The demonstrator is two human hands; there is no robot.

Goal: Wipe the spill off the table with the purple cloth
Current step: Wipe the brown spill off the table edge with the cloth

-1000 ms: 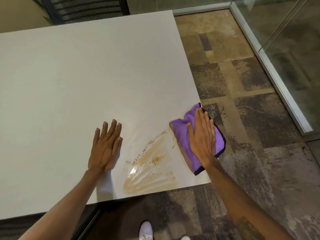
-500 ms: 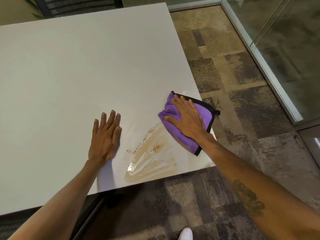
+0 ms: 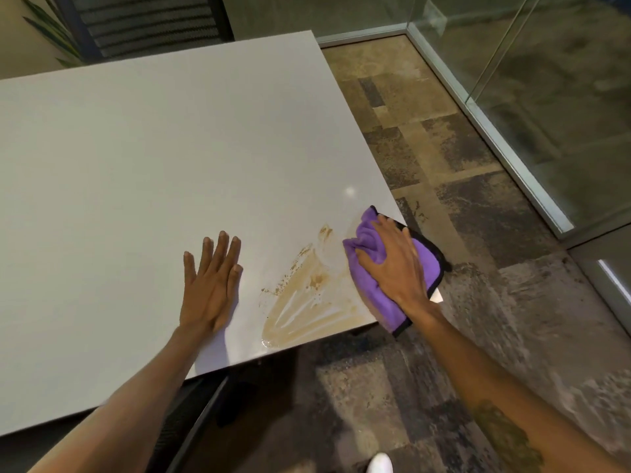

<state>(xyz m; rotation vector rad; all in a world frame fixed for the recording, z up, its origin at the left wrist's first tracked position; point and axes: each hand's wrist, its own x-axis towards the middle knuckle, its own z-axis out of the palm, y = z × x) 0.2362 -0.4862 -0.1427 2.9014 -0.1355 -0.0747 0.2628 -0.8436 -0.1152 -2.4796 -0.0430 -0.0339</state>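
Our right hand (image 3: 396,268) presses the purple cloth (image 3: 375,288) at the bench's (image 3: 136,148) near right corner, beside the brown spill (image 3: 307,302); our left hand (image 3: 211,285) lies flat, fingers spread, empty.

table (image 3: 136,165) bare beyond spill (image 3: 307,302); left hand (image 3: 211,285) beside it.
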